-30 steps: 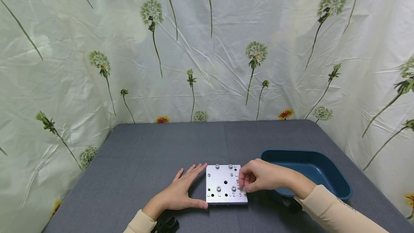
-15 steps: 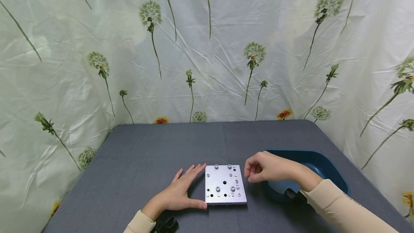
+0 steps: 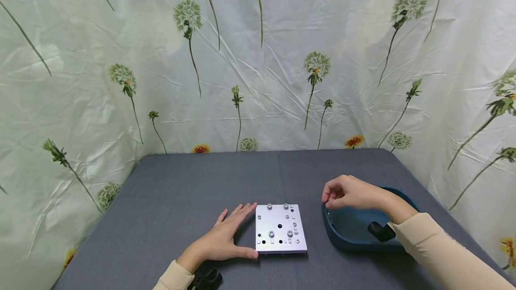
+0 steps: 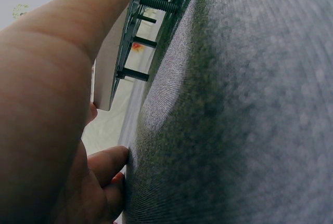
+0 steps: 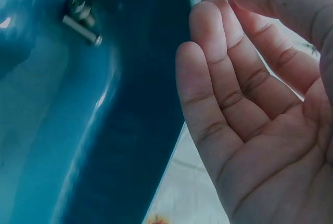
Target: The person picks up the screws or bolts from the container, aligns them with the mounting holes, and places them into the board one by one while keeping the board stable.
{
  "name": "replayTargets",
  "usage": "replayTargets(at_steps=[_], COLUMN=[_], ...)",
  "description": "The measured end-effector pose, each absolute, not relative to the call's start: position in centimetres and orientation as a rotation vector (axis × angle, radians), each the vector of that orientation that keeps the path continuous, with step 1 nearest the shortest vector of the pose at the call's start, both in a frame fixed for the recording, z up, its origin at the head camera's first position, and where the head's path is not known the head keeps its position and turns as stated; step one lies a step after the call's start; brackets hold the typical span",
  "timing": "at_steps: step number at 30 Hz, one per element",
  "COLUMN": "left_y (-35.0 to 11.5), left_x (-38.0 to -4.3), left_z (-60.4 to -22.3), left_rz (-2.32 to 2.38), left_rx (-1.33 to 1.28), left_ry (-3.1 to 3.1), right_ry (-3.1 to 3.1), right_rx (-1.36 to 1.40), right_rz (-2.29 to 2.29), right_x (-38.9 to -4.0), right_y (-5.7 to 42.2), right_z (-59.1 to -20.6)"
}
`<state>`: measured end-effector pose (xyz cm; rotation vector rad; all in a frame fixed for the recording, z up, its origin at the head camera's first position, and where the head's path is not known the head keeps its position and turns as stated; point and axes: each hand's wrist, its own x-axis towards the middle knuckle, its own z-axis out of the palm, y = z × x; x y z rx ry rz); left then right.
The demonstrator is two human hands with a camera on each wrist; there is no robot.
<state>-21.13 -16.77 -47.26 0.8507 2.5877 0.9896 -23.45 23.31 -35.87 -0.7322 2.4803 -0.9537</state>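
A square silver metal plate (image 3: pixel 278 218) carries several socket-head screws and small hardware. Their threaded shanks (image 4: pixel 158 4) stick out beneath it in the left wrist view. My left hand (image 3: pixel 225 241) is spread at its left side, thumb touching the front corner and index fingertip at the back corner. Over the left rim of a blue bin (image 3: pixel 334 239) hovers my right hand (image 3: pixel 350 193), fingers loosely bent, thumb tip close to the index fingertip; nothing shows in its grasp. In the right wrist view a few metal screws (image 5: pixel 82 28) lie inside the bin, below the fingers (image 5: pixel 192 73).
Grey cloth (image 3: pixel 217 178) covers the table. A flower-printed curtain (image 3: pixel 258 57) hangs behind and at both sides. The bin stands to the right of the plate, with a strip of cloth between them. A black wrist camera (image 3: pixel 207 279) sits under the left forearm.
My right hand has left the plate's right edge and moved right and away from me, up to the bin's left rim. The left hand and plate stay where they were.
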Motion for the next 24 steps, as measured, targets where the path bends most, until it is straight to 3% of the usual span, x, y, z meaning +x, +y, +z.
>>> replayTargets(at_steps=[24], left_y=[-16.6], left_x=[-21.0], left_z=[-47.0], left_rz=[0.992], left_rx=[0.857], left_ry=[2.589], right_ry=[2.31], right_rx=[-0.686], right_rz=[-1.028], right_x=[-25.4], right_y=[26.0], right_z=[-38.6])
